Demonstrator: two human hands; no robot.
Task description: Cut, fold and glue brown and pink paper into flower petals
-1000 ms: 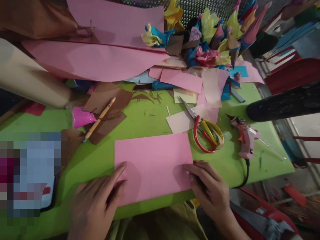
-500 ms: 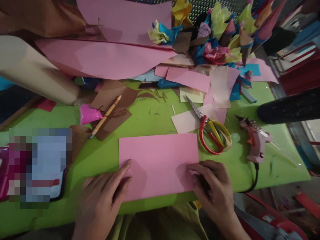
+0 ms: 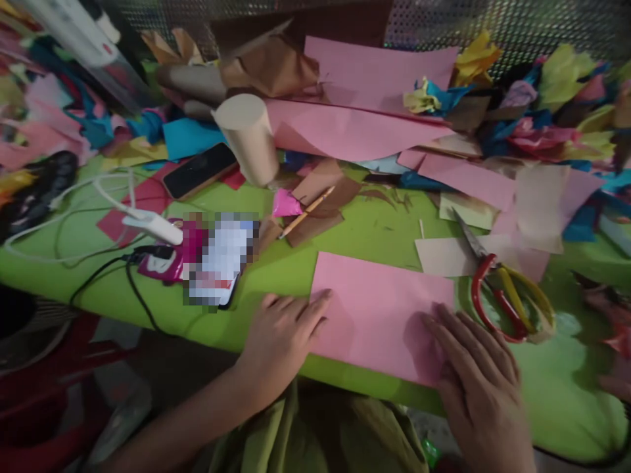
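Observation:
A pink rectangular sheet of paper [image 3: 377,309] lies flat near the front edge of the green table. My left hand [image 3: 288,332] rests at its left edge, index finger stretched onto the paper and thumb close below. On the right edge lies my right hand [image 3: 486,374], its fingers extended and fairly flat. Neither hand grips the sheet. Right of the paper are scissors [image 3: 488,263] with one red and one yellow handle, partly over a pale paper piece [image 3: 441,256]. A pencil [image 3: 306,213] lies on brown paper scraps [image 3: 320,226] beyond the left hand.
A partly pixelated phone [image 3: 224,256] lies beside a magenta box with a white plug [image 3: 152,225] and cables. Behind stand a cream cylinder [image 3: 249,144] and a dark phone [image 3: 200,171]. Large pink sheets [image 3: 345,128] and crumpled coloured paper line the back. A glue gun [image 3: 616,322] is cut off at right.
The view has swung left, so everything sits further right and more of the table's left side shows. My right hand's fingers have straightened and flattened on the paper.

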